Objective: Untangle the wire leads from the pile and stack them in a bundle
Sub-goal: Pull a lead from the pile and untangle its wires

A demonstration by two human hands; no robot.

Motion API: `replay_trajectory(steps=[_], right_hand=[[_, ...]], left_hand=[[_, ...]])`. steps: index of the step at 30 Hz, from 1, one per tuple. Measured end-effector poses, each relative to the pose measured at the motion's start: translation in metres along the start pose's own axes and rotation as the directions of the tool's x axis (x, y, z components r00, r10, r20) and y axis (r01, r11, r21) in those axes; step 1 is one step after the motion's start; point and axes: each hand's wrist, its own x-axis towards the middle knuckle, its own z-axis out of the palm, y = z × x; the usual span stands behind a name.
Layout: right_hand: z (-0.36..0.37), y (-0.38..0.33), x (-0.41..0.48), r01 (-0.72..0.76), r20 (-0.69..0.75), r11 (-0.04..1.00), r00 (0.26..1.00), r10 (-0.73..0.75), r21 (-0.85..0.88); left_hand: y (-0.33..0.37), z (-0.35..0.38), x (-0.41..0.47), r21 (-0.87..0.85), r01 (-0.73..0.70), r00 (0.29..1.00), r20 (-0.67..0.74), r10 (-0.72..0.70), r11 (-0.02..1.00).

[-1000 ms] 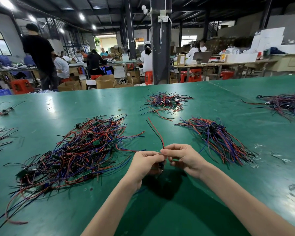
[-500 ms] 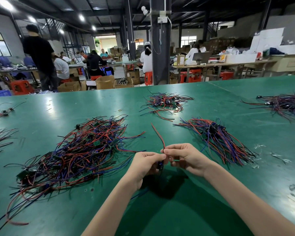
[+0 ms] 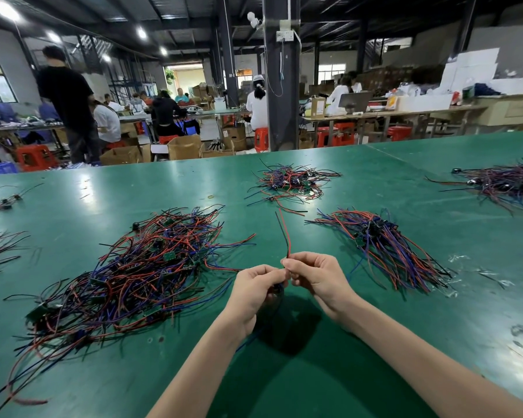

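A big tangled pile of red, blue and black wire leads (image 3: pixel 139 273) lies on the green table at the left. To the right lies a combed bundle of leads (image 3: pixel 384 245), its wires fanned toward me. Between them, my left hand (image 3: pixel 254 292) and my right hand (image 3: pixel 317 276) meet fingertip to fingertip above the table and pinch one wire lead (image 3: pixel 284 233). Its red and black strands rise up and away from my fingers. A small dark part of the lead hangs under my left fingers, and a blue strand trails below my left wrist.
A smaller tangle of leads (image 3: pixel 290 184) lies further back in the middle. Another heap (image 3: pixel 507 184) sits at the far right, and loose leads (image 3: pixel 0 203) lie at the left edge. Bits of clear plastic (image 3: pixel 477 267) litter the table on the right. People work at benches beyond.
The red and black strands have swung from leaning left to standing more upright above my fingers. My hands have stayed together at the same spot.
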Motion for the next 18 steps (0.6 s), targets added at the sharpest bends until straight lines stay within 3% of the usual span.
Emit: replay_trajectory(steps=[7, 18], right_hand=[[-0.002, -0.002, 0.005, 0.037, -0.075, 0.999, 0.996, -0.037, 0.002], [-0.011, -0.005, 0.016, 0.074, -0.16, 0.986, 0.982, -0.099, -0.153]], left_hand=[[0.001, 0.001, 0.003, -0.051, 0.047, 0.999, 0.024, -0.045, 0.998], [-0.004, 0.002, 0.003, -0.043, 0.061, 0.996, 0.067, -0.059, 0.997]])
